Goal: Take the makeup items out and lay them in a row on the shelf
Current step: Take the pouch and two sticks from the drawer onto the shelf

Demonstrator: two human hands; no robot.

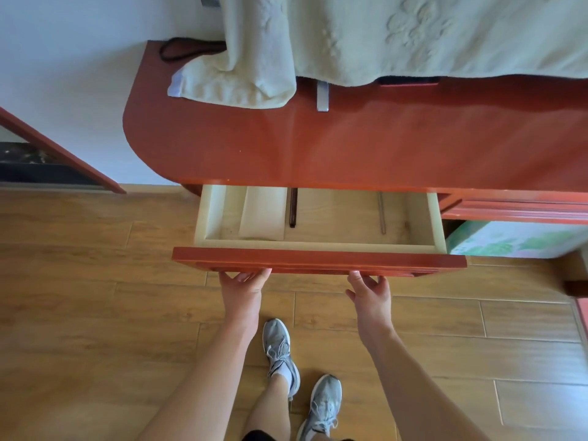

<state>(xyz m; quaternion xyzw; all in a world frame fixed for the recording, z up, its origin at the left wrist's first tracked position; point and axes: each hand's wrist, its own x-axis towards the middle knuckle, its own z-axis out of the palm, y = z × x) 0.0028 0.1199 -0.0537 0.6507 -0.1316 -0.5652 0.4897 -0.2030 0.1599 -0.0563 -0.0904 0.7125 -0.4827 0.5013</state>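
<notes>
- Two grey shoes (302, 370) are seen at 6 o'clock on the wood floor (79, 297). The legs and both arms are cut off by the bottom edge.
- The left hand (242, 286) is held up against the low edge of the drawer front (318, 261). Its fingers are bent there and partly hidden, so it cannot be told if the edge is gripped.
- The right hand (370, 289) is seen toward 5 o'clock of it, with fingers spread. Only the tips are laid on the same low edge.
- The drawer (437, 218) is pulled out in the middle. Its back part is hidden under the red shelf top (350, 148).
- A dark stick (293, 208) and a grey stick (381, 214) are laid apart on the drawer floor. Their far ends are covered by the shelf top, and what they are cannot be made out.
- A pale sheet (262, 214) is seen at 9 o'clock of the dark stick.
- A box with green leaves (515, 240) is half hidden at 3 o'clock.
- A folded towel (235, 81) is laid on the shelf top at 11 o'clock, with a black cord (181, 49) partly hidden behind it.
- A big pale cloth (445, 33) is hung at 1 o'clock, and whatever is behind it is covered.
</notes>
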